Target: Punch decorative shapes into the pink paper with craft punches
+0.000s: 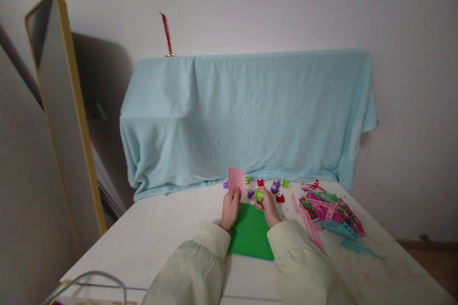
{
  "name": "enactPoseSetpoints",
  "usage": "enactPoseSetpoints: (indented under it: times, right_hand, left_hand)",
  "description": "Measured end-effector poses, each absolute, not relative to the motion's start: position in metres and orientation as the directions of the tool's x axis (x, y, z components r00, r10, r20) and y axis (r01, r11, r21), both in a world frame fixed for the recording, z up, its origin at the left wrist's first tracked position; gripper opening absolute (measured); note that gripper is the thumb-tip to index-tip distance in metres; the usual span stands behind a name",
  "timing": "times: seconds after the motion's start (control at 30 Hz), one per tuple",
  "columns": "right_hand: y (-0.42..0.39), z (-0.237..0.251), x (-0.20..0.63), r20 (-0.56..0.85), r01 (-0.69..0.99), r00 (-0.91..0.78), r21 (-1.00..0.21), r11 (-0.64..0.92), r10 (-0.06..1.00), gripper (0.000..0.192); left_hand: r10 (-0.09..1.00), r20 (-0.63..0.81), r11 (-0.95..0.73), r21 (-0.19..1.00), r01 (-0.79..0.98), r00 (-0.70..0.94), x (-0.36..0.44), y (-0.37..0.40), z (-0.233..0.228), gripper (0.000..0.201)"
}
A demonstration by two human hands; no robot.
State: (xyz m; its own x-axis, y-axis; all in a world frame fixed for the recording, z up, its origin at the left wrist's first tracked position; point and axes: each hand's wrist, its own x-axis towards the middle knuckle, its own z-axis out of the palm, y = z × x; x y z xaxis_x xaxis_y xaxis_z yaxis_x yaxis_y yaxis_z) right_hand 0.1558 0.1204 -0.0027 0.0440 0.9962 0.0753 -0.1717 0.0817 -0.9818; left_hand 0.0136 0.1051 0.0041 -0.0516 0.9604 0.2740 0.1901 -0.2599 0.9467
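My left hand (230, 208) holds a small pink paper strip (235, 179) upright by its lower edge, with a row of punched holes along its right side. My right hand (267, 207) grips a small green craft punch (259, 195) just right of the strip. Both hands hover over a green sheet (250, 236) lying flat on the white table (161, 228). Several small punches sit behind the hands: a purple one (225, 183), a red one (260, 181), another purple one (276, 184), a green one (285, 183) and a red one (280, 197).
A heap of pink, green and blue punched paper strips (331, 212) lies at the right of the table. A pale blue towel (246, 114) drapes over something at the back. A gold-framed mirror (60, 105) leans at the left. A wire loop (96, 279) sits at the near-left edge.
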Motion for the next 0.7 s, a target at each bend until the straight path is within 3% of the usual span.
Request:
enactPoseSetpoints:
  times: [0.1,0.4,0.53,0.7]
  right_hand:
    - [0.118,-0.002,0.157,0.098,-0.222,0.034,-0.97,0.104,0.995,0.035]
    - [0.113,-0.001,0.149,0.049,-0.126,0.063,-0.99,0.056,0.997,0.043]
    - [0.111,0.001,0.15,0.175,-0.12,0.031,-0.977,0.178,0.984,0.039]
    - [0.108,0.008,0.155,0.239,-0.095,0.062,-0.965,0.245,0.969,0.038]
  left_hand:
    - [0.958,0.286,-0.28,0.945,0.171,-0.012,0.015,0.102,0.006,0.051]
    - [0.933,0.349,-0.361,0.894,0.264,0.092,0.016,0.101,0.01,0.036]
    - [0.929,0.357,-0.369,0.886,0.282,0.095,0.017,0.1,0.007,0.037]
    - [0.935,0.351,-0.314,0.893,0.322,-0.061,0.015,0.098,0.014,0.045]
